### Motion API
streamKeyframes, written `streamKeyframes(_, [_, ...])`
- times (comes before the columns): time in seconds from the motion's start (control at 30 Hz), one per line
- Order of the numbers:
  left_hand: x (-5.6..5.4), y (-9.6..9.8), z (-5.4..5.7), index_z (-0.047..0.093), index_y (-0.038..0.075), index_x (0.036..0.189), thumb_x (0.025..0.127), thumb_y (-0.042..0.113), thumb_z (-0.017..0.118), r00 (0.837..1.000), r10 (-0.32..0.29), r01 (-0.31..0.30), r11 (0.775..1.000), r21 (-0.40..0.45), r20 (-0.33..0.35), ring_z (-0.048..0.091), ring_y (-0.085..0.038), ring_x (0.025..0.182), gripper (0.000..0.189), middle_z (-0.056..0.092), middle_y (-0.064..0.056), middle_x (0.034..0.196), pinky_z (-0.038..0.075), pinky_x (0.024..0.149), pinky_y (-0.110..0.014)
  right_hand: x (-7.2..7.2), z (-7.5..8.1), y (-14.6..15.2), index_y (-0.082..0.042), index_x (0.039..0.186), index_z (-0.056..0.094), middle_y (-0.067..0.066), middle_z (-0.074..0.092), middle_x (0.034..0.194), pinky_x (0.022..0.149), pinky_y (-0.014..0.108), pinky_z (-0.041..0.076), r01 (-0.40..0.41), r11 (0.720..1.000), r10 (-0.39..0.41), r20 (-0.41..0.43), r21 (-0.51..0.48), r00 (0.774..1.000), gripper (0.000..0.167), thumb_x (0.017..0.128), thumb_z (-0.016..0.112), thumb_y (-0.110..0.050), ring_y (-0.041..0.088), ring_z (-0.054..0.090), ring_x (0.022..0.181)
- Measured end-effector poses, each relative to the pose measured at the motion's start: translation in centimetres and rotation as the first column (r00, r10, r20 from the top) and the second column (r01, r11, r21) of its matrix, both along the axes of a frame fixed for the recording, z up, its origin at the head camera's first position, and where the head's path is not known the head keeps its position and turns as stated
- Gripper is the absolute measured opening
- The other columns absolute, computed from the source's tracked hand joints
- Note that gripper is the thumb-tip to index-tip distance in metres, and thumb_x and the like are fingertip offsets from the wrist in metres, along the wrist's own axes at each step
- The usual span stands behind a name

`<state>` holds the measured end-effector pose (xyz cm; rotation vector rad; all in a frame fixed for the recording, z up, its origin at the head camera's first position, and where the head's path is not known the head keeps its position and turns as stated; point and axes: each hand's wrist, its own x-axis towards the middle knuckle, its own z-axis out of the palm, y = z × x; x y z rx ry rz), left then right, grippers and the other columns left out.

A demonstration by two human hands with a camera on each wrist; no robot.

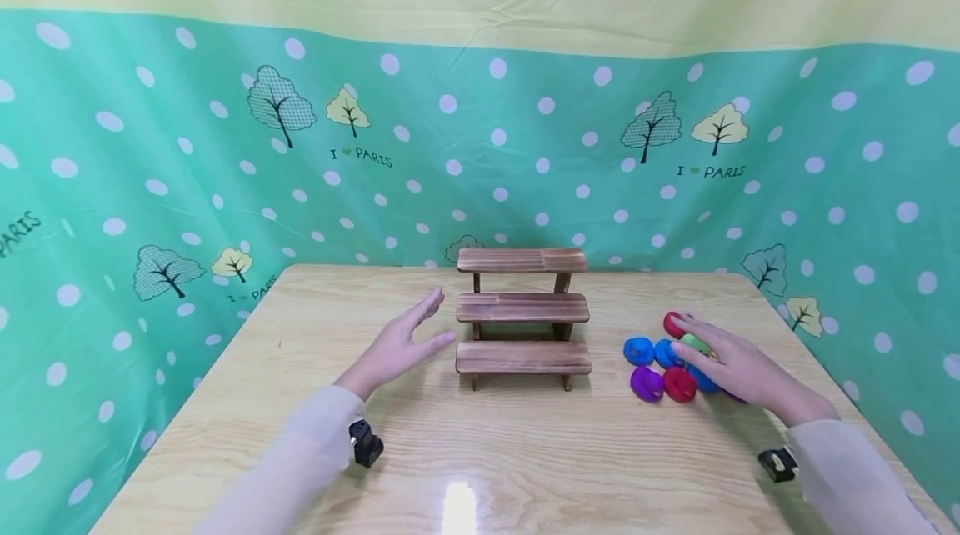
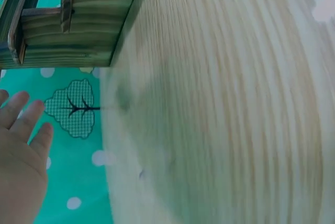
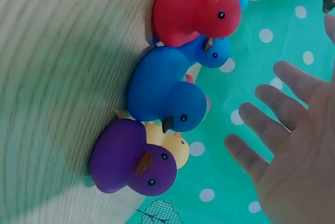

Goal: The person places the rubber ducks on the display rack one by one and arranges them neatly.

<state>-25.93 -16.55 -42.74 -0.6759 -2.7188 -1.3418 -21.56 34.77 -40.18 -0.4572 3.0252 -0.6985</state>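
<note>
Several rubber ducks lie in a cluster at the right of the table, among them a purple duck [image 1: 647,383], a red duck [image 1: 679,384] and a blue duck [image 1: 639,350]. Over this cluster hovers my right hand [image 1: 738,364], fingers extended and holding nothing; it hides part of the group. In the right wrist view a yellow duck [image 3: 177,148] peeks out behind another purple duck [image 3: 118,156]. My left hand [image 1: 397,347], palm inward and fingers extended, is empty in the air just left of a three-tier wooden stand [image 1: 522,357].
The stand is near the back middle of the light wooden table [image 1: 480,443], its lowest step toward me. Behind the table hangs a green and yellow cloth [image 1: 495,160] with dots and trees. A small black camera [image 1: 366,443] sits on the left wrist.
</note>
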Motion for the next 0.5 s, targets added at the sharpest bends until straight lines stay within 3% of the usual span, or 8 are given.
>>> streamKeyframes(0.2, [-0.9, 1.1, -0.7, 0.029, 0.021, 0.159, 0.093, 0.043, 0.072, 0.999, 0.016, -0.019, 0.993, 0.116, 0.028, 0.043, -0.026, 0.139, 0.082, 0.042, -0.003, 0.154, 0.033, 0.116, -0.044, 0.4, 0.3, -0.5, -0.001, 0.151, 0.042, 0.033, 0.037, 0.151, 0.104, 0.075, 0.03, 0.008, 1.0, -0.008, -0.01, 0.004, 1.0, 0.071, 0.099, 0.061, -0.046, 0.057, 0.032, 0.135])
streamKeyframes(0.33, [-1.3, 1.7, -0.8, 0.031, 0.022, 0.158, 0.092, 0.048, 0.07, 0.999, 0.032, -0.037, 0.99, 0.134, 0.042, 0.046, -0.025, 0.137, 0.081, 0.045, -0.003, 0.152, 0.035, 0.115, -0.043, 0.5, 0.2, -0.7, 0.0, 0.147, 0.047, 0.033, 0.049, 0.141, 0.099, 0.072, 0.041, -0.004, 1.0, 0.004, -0.044, 0.018, 0.999, 0.068, 0.098, 0.065, -0.044, 0.055, 0.046, 0.127])
streamKeyframes(0.5, [-1.7, 2.1, -0.6, 0.037, 0.018, 0.156, 0.092, 0.042, 0.072, 0.999, 0.037, -0.043, 0.986, 0.162, 0.037, 0.048, -0.026, 0.135, 0.077, 0.049, -0.006, 0.15, 0.037, 0.115, -0.042, 0.4, -0.2, -0.8, -0.002, 0.144, 0.052, 0.03, 0.059, 0.131, 0.092, 0.067, 0.05, -0.031, 0.999, 0.032, -0.079, 0.014, 0.996, 0.066, 0.095, 0.069, -0.042, 0.049, 0.057, 0.117])
